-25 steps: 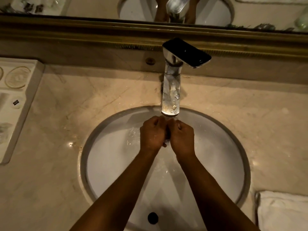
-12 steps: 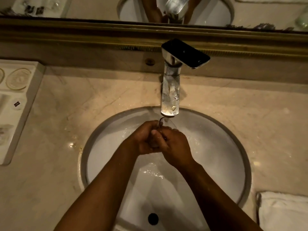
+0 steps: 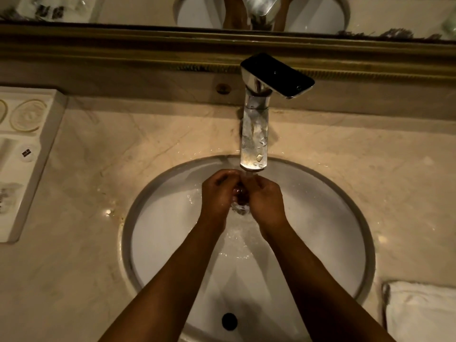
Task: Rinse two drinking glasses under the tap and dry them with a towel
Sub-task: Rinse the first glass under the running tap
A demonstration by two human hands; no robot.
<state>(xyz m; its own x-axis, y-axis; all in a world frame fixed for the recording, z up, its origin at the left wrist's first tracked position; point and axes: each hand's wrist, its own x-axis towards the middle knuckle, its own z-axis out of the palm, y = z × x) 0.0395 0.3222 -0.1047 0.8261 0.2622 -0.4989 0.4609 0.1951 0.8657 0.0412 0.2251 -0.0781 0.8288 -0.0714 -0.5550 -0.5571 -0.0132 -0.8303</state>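
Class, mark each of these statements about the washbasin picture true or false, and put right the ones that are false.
1. Both hands, left hand and right hand, are together under the tap. True.
2. A drinking glass is held between the hands. True.
3. The white towel hangs over the tap. False: it lies on the counter at lower right.
4. The basin drain is plugged with a stopper. False: the drain hole is open.
5. A white tray sits left of the basin. True.
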